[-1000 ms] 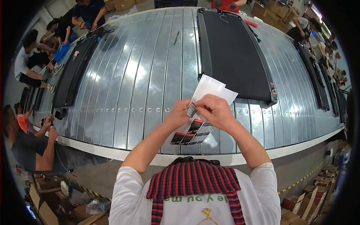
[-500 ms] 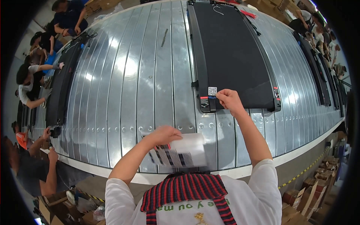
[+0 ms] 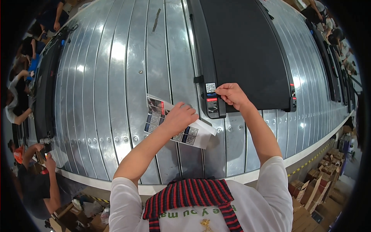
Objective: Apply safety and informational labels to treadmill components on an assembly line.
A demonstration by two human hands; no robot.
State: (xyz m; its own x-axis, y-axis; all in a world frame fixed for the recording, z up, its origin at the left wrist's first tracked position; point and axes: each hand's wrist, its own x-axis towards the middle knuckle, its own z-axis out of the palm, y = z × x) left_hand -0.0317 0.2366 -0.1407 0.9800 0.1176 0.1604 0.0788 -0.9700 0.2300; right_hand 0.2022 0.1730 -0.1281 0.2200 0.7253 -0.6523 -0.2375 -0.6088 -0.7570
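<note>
A flat black treadmill (image 3: 247, 50) lies on the slatted metal table, with a black side rail. My right hand (image 3: 234, 96) pinches the edge of a QR-code sticker (image 3: 210, 88) at the near left corner of that rail. Just below the sticker sits a black label with a red band (image 3: 212, 105). To the left, my left hand (image 3: 181, 117) is closed on a sticker sheet (image 3: 154, 119), which lies tilted close over the table. Several QR-code stickers show on the sheet, and its white edge curls beside my fingers.
The ribbed metal tabletop (image 3: 112, 89) has a pale front edge (image 3: 255, 177). More black treadmills stand at the left (image 3: 48, 81) and right (image 3: 328, 62), with other people around them. Cardboard boxes (image 3: 309, 189) are on the floor at the lower right.
My left hand has moved up and away from me, and the sticker sheet now shows its printed face. My right hand shifted slightly left with the sticker. The whole view has shifted.
</note>
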